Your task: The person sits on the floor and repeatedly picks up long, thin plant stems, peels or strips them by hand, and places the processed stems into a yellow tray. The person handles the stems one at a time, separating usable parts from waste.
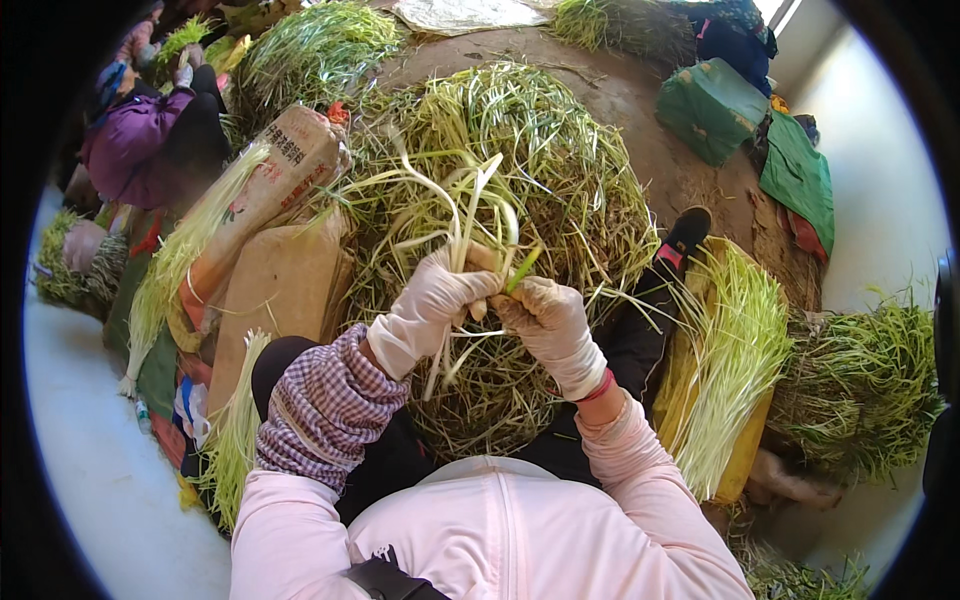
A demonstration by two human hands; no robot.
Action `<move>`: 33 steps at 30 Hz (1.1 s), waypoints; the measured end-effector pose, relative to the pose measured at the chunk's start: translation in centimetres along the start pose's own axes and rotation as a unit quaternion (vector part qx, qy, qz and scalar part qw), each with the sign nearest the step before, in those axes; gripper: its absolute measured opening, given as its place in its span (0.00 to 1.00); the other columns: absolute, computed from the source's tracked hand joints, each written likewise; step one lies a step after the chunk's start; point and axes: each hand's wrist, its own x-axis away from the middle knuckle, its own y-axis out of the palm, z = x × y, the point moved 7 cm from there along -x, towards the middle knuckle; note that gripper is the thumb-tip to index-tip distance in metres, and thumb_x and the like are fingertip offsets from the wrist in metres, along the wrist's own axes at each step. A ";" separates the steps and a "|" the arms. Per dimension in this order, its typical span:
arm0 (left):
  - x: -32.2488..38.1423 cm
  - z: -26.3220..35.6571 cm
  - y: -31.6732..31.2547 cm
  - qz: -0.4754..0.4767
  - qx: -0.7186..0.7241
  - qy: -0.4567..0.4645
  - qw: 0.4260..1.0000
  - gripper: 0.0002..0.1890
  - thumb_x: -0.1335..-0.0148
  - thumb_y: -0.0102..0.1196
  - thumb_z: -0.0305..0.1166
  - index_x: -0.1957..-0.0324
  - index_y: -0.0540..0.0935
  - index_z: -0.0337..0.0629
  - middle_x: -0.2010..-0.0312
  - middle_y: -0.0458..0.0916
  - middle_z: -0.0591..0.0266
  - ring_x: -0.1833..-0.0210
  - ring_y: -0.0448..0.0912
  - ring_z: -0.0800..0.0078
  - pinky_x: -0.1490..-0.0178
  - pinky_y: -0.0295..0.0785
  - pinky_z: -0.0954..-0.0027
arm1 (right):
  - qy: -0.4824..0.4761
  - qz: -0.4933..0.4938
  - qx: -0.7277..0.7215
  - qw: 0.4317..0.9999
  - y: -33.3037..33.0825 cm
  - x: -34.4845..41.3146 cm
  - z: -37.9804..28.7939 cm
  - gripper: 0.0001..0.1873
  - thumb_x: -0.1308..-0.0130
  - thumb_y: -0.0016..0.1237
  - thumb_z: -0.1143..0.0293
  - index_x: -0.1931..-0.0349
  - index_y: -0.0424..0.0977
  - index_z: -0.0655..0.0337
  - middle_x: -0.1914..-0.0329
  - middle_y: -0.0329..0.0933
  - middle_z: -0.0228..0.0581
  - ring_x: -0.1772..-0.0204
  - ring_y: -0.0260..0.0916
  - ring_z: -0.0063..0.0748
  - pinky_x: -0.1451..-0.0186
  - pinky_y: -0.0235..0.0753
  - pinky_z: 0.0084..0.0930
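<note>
My left hand [424,307], in a whitish glove, grips a few long pale stalks [466,217] that look like blanched chives. Their bent, leafy ends rise above the fist, and thin white ends hang below it. Close beside it, my right hand [551,326], in a soiled glove, pinches a short bright green leaf piece [525,268] between thumb and fingers. The fingertips of both hands nearly meet, so what lies between them is partly hidden. Beneath and beyond them spreads a large heap of tangled green and straw-coloured stalks [540,150] between my legs.
Sorted pale stalks lie on a yellow support [739,450] at right and across a printed sack [292,161] at left. A brown board-like block [262,277] stands by my left knee. Green bundles [862,382] rest by the right wall. A co-worker in purple [142,146] sits upper left.
</note>
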 end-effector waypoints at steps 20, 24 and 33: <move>1.8 9.8 -10.2 0.182 0.028 0.322 0.929 0.18 0.37 0.58 0.35 0.45 0.77 0.43 0.67 0.82 0.67 0.75 0.74 0.89 0.81 0.65 0.89 | 0.182 0.220 -0.460 0.841 -6.5 2.8 5.3 0.09 0.32 0.51 0.66 0.62 0.77 0.62 0.73 0.76 0.33 0.76 0.72 0.24 0.75 0.75 0.22; 3.7 13.0 -11.1 -0.180 0.199 0.370 0.889 0.21 0.31 0.50 0.32 0.38 0.69 0.41 0.58 0.82 0.63 0.74 0.77 0.89 0.79 0.75 0.82 | 0.164 0.299 -0.556 0.758 -7.2 1.9 5.8 0.10 0.32 0.51 0.65 0.60 0.78 0.62 0.72 0.77 0.34 0.72 0.75 0.28 0.71 0.79 0.25; 12.5 19.4 -10.1 -0.291 0.406 0.349 0.792 0.15 0.27 0.42 0.40 0.66 0.74 0.41 0.75 0.74 0.70 0.79 0.71 0.81 0.76 0.68 0.76 | 0.163 0.326 -0.541 0.758 -6.0 -1.3 9.3 0.11 0.33 0.52 0.64 0.56 0.77 0.61 0.67 0.80 0.36 0.68 0.78 0.29 0.67 0.79 0.24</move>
